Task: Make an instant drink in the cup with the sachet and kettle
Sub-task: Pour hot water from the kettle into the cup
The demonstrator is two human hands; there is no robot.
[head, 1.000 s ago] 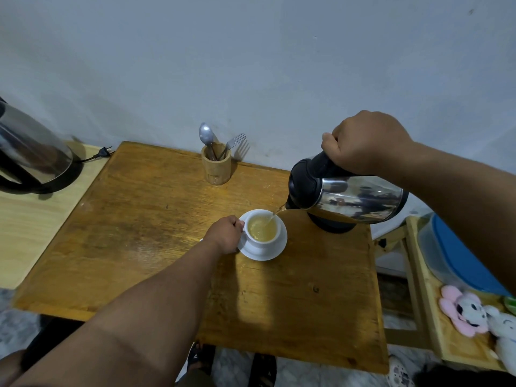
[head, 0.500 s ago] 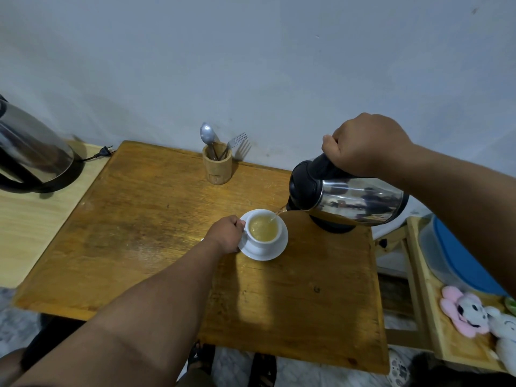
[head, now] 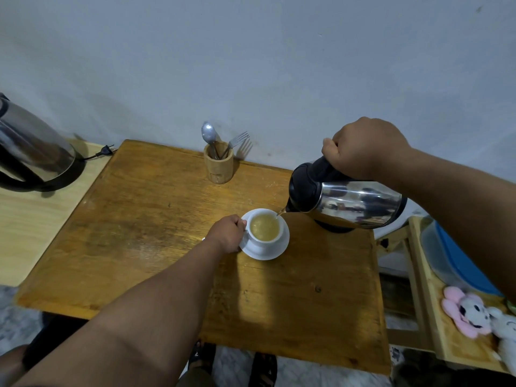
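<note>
Our right hand (head: 365, 148) grips the tilted kettle (head: 346, 203); our left hand (head: 227, 233) holds the cup (head: 264, 229), mid-table (head: 139, 219), well clear of its edges.

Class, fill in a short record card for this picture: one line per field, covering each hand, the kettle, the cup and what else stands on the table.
Left hand: holds the cup at its handle side
Right hand: grips the kettle's black handle
Kettle: steel, tilted, spout over the cup, thin stream pouring
Cup: white, on a white saucer, nearly full of pale yellow liquid
Table: brown wood, against the wall
Holder: wooden, at the back edge, with a spoon and fork
Second kettle: far left, on a paler surface
Sachet: not visible
</note>
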